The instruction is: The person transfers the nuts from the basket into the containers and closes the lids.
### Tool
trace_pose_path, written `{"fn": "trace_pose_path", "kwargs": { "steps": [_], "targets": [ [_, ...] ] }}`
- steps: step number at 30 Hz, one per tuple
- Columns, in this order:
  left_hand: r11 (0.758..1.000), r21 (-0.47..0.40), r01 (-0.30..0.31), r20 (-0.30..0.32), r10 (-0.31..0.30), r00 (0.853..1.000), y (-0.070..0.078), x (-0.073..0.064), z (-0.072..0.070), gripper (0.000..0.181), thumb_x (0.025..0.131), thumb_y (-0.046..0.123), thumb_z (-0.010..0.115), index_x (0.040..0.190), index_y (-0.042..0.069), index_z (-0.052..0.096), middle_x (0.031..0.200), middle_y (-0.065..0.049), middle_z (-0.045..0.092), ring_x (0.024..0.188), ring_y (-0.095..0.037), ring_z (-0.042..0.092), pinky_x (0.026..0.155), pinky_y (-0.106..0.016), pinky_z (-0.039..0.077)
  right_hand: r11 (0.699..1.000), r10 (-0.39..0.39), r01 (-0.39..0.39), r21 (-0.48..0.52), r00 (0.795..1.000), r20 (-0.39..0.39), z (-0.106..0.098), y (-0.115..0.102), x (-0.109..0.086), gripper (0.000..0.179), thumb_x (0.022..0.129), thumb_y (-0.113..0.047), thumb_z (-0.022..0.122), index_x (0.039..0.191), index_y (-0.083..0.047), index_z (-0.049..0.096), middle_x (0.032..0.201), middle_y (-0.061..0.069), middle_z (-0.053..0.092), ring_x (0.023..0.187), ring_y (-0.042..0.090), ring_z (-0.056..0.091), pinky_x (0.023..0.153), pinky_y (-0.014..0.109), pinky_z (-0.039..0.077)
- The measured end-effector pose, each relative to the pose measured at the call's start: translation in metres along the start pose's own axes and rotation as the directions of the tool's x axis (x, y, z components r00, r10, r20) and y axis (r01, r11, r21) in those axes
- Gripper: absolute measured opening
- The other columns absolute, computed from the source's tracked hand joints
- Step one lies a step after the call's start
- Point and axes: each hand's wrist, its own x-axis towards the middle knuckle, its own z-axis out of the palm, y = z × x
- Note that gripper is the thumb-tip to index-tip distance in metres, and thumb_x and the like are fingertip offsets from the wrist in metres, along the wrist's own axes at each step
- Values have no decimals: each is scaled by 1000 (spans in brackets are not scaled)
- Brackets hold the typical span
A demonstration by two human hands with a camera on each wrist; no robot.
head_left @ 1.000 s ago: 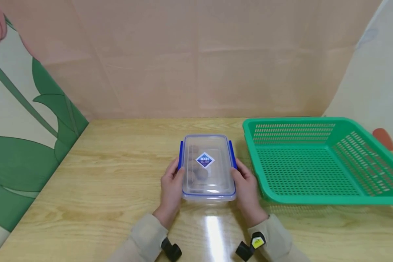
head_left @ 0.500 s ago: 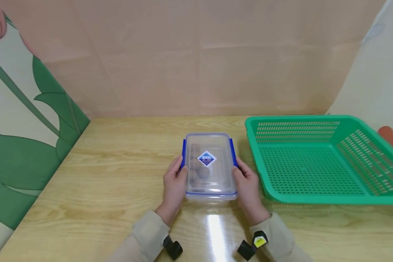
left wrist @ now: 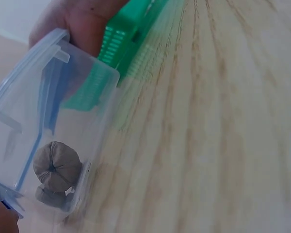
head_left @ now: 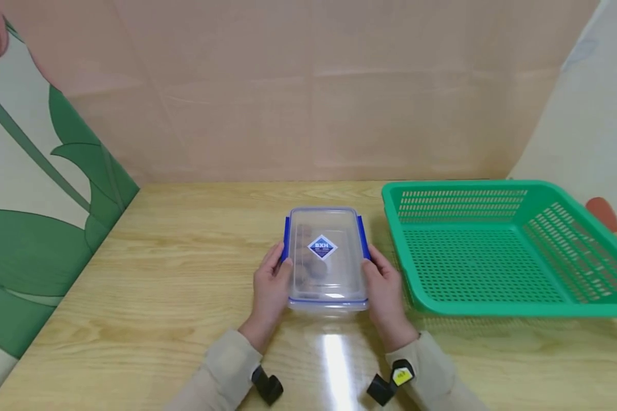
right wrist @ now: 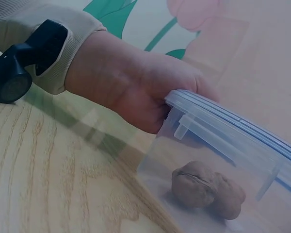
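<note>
A clear plastic food container (head_left: 344, 274) with a blue-edged lid and blue side clips lies between the hands in the head view. A diamond-shaped BXH label (head_left: 322, 247) marks its lid. My left hand (head_left: 271, 285) grips the left side, thumb at the lid's edge; my right hand (head_left: 385, 288) grips the right side likewise. Through the wall, the left wrist view shows a grey-brown round bundle (left wrist: 57, 166) with folds meeting at its centre, and another beside it. The right wrist view also shows wrinkled round bundles (right wrist: 194, 184) inside; their kind is unclear.
Right of the container, a green plastic basket (head_left: 416, 274) with slotted walls stands on the wooden table (head_left: 159, 274). A pinkish cloth backdrop (head_left: 308, 97) hangs behind the table. A printed leaf panel (head_left: 97, 188) borders the left side.
Both hands keep their hold on the container, which stays in about the same place. The whole head view shifts slightly right, then back left.
</note>
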Motion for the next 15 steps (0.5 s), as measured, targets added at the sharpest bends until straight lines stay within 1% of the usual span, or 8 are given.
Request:
{"fn": "trace_pose_path", "kwargs": {
  "steps": [4, 7, 9, 10, 11, 12, 13, 15],
  "targets": [
    [1000, 11, 11, 6, -11, 1000, 1, 4, -1, 41, 91, 1, 51, 132, 0, 48, 143, -16, 40, 131, -26, 39, 105, -29, 35, 1000, -3, 3, 0, 1000, -12, 3, 0, 4, 44, 93, -6, 43, 137, 1, 41, 140, 17, 44, 124, 25, 43, 104, 38, 40],
    [1000, 10, 20, 10, -20, 1000, 1, 6, -2, 42, 91, 1, 51, 132, 0, 48, 143, -17, 39, 131, -26, 39, 106, -31, 36, 1000, -16, 16, -16, 1000, -14, 4, 2, 5, 44, 93, -6, 44, 137, 1, 42, 139, 17, 45, 123, 25, 44, 104, 40, 40],
    [999, 30, 23, 5, -23, 1000, 1, 6, -3, 42, 90, 2, 52, 132, 0, 48, 143, -17, 39, 131, -27, 39, 107, -33, 35, 985, -136, 132, -114, 990, -34, 3, 4, 4, 43, 92, -5, 46, 134, 1, 45, 137, 17, 47, 122, 24, 45, 104, 38, 40],
    [999, 46, 25, -3, -25, 1000, 2, 6, -4, 43, 90, 3, 53, 133, 0, 47, 143, -16, 39, 132, -27, 38, 108, -34, 34, 955, -250, 241, -175, 968, -32, 3, 6, 3, 42, 90, -3, 48, 132, 3, 48, 135, 18, 49, 122, 26, 47, 103, 39, 40],
    [998, 67, 22, -11, -21, 1000, 4, 6, -6, 44, 90, 4, 54, 133, 1, 47, 144, -16, 38, 133, -27, 36, 109, -35, 32, 899, -379, 362, -247, 925, -26, 3, 7, 2, 41, 88, -1, 51, 129, 3, 51, 132, 19, 51, 120, 28, 48, 102, 40, 42],
    [996, 90, 10, -20, -8, 1000, 7, 5, -8, 45, 89, 5, 55, 134, 1, 46, 145, -15, 37, 134, -26, 34, 111, -36, 30, 816, -513, 483, -318, 858, -12, 3, 8, 0, 40, 86, 0, 52, 126, 4, 53, 129, 20, 54, 118, 31, 51, 102, 40, 42],
    [992, 122, -11, -26, 14, 1000, 11, 5, -9, 47, 89, 6, 56, 134, 2, 46, 146, -12, 37, 135, -25, 32, 112, -37, 28, 704, -645, 596, -385, 765, 5, 4, 9, -2, 39, 84, 1, 54, 122, 6, 56, 125, 21, 57, 114, 33, 53, 100, 40, 44],
    [975, 197, -102, -19, 108, 994, 23, 1, -11, 48, 88, 6, 58, 134, 4, 47, 146, -8, 36, 137, -22, 29, 113, -37, 25, 464, -835, 767, -444, 546, 70, 8, 7, -6, 37, 81, 1, 55, 116, 10, 59, 119, 25, 60, 109, 39, 55, 98, 43, 44]
  ]
}}
